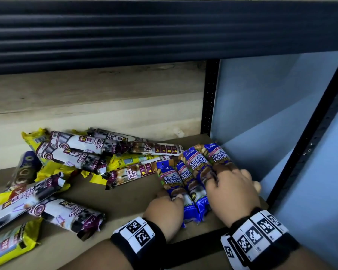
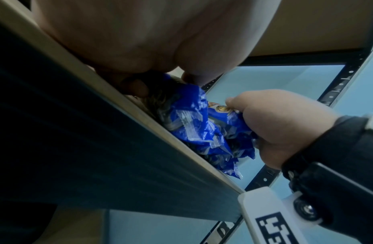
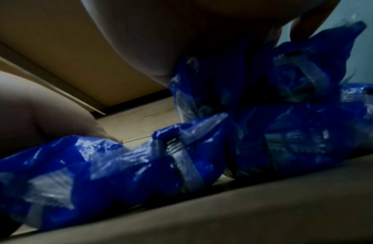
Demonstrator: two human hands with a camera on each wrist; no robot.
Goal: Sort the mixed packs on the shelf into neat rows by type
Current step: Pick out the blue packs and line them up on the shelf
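Observation:
Several blue "Singlet Handle" packs (image 1: 193, 168) lie side by side at the right end of the wooden shelf (image 1: 125, 203). My left hand (image 1: 171, 196) pinches the near end of the leftmost blue pack (image 2: 194, 125) between thumb and fingers. My right hand (image 1: 230, 184) lies over the right-hand blue packs (image 3: 306, 132), its fingers curled round them and its thumb on top. To the left, white-and-maroon "Draw String Bag" packs (image 1: 82, 151) and yellow packs (image 1: 33, 137) lie jumbled in a heap.
A black perforated upright (image 1: 208, 98) and a pale blue side wall (image 1: 271, 104) close off the shelf's right end. The dark ribbed edge of the shelf above (image 1: 164, 32) hangs overhead. Bare board shows between the heap and the blue row.

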